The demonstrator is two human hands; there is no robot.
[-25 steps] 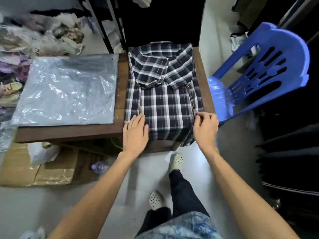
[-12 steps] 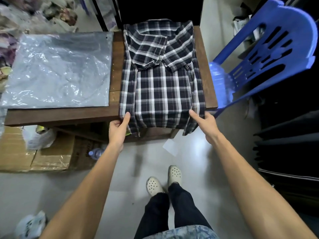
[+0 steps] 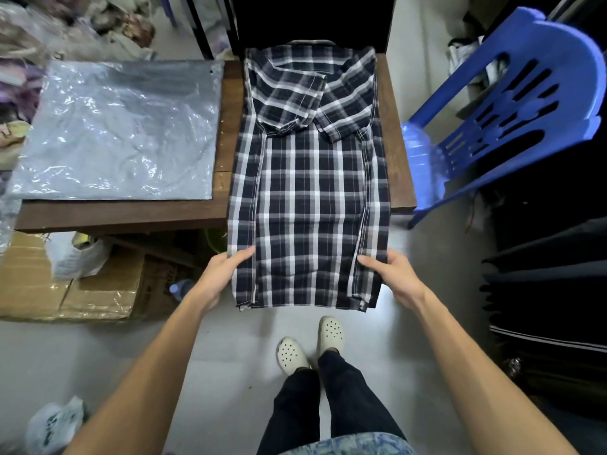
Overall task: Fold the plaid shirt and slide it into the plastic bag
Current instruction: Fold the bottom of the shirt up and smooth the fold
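My left hand (image 3: 219, 274) and right hand (image 3: 391, 277) grip hem of plaid shirt (image 3: 310, 178), sides folded, hanging over tabletop (image 3: 131, 213) near edge. Final fold pending; plastic bag (image 3: 115, 129) empty beside it, far-left.

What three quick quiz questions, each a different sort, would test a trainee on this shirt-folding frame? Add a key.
1. True or false: the plaid shirt is already inside the plastic bag.
2. Multiple choice: where does each hand grip the shirt? A) at the collar; B) at its near hem, held out past the table edge; C) at the sleeve cuffs.
3. Fill in: the bag lies flat on the table to the shirt's ____ side.

Key
1. False: the shirt lies beside the bag, not in it.
2. B: the left hand and right hand hold the hem's two corners.
3. left
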